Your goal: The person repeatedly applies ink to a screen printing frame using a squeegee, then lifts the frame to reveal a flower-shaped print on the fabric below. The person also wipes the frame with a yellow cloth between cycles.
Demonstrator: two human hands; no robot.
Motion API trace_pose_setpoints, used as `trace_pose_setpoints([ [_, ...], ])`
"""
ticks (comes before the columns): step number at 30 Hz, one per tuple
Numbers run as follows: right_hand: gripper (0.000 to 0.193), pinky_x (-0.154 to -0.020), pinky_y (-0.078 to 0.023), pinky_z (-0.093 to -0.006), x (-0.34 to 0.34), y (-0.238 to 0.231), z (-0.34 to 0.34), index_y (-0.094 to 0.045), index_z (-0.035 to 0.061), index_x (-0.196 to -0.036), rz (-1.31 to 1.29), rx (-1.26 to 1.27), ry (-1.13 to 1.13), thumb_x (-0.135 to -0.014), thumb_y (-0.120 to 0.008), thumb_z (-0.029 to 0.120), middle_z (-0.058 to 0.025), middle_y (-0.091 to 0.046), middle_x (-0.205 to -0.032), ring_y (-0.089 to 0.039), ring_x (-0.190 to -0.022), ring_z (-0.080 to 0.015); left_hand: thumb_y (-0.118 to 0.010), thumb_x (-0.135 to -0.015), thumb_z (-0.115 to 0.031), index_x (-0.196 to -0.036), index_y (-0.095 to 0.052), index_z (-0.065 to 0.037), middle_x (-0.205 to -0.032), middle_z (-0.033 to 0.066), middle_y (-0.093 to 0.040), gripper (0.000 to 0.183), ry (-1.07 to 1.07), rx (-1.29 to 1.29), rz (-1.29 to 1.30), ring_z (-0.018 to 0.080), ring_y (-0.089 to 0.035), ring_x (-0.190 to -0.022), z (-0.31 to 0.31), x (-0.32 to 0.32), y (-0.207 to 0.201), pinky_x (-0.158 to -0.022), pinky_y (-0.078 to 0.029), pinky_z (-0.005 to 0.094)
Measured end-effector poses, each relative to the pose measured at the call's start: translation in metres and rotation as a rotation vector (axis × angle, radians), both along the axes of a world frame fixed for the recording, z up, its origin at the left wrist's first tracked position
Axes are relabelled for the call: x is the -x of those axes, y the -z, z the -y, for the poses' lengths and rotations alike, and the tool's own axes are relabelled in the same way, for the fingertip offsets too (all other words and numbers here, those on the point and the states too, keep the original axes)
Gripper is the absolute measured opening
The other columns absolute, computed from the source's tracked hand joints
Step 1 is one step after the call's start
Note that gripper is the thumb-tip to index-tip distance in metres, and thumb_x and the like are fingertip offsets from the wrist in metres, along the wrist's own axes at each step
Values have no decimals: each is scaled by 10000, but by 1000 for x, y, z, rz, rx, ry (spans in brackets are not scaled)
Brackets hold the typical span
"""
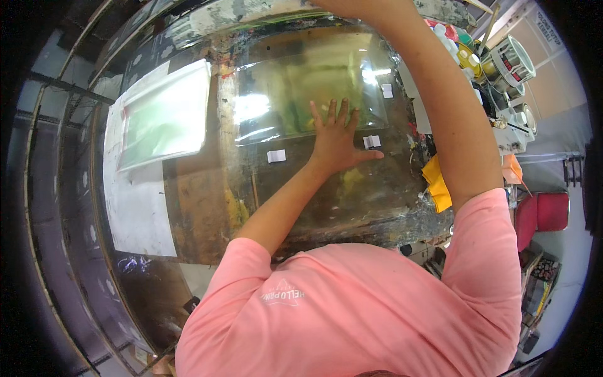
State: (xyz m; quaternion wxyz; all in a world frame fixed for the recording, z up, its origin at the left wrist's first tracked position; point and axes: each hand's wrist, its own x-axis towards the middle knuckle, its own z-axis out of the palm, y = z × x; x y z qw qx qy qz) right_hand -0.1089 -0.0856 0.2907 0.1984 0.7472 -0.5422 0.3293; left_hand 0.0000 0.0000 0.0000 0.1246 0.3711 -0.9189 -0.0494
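Note:
My left hand [336, 135] lies flat with its fingers spread, pressing the near edge of a clear plastic sheet [267, 103] on a stained, dark worktable [301, 207]. Small white folded tabs sit around the sheet: one tab [276, 156] by its near left corner, another tab [372, 142] beside my left thumb, and a third tab [387, 91] at its right edge. My right arm reaches far forward, and my right hand [352, 5] is at the top rim beside a paint-smeared frame [232, 17]. Its fingers are cut off from view.
To the left, a pile of clear sheets [166, 116] rests on white paper [141, 210]. Metal rack bars [61, 157] stand further left. At right are a yellow cloth [436, 183], paint cans [510, 61], bottles and a red chair [551, 210].

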Motion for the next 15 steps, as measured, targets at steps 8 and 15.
trace_pose_setpoints([
  [8, 521, -804, -543, -496, 3, -2, 13, -744, -6, -743, -14, 29, 17, -893, -542, 450, -245, -713, -750, -716, -778, -396, -449, -719, -1004, -1531, -520, -42, -1600, 231, -442, 1261, 42, 18, -46, 426, -361, -1516, -3, 4, -1, -1179, 75, 787],
  [15, 532, -809, -533, -493, -9, -12, -11, -729, -17, -742, 4, -78, 41, -901, -539, 454, -245, -713, -757, -714, -791, -397, -487, -723, -986, -1469, -589, -71, -1476, 213, -547, 1185, 50, 110, -114, 417, -460, -1436, -5, 1, 2, -1187, 61, 785],
])
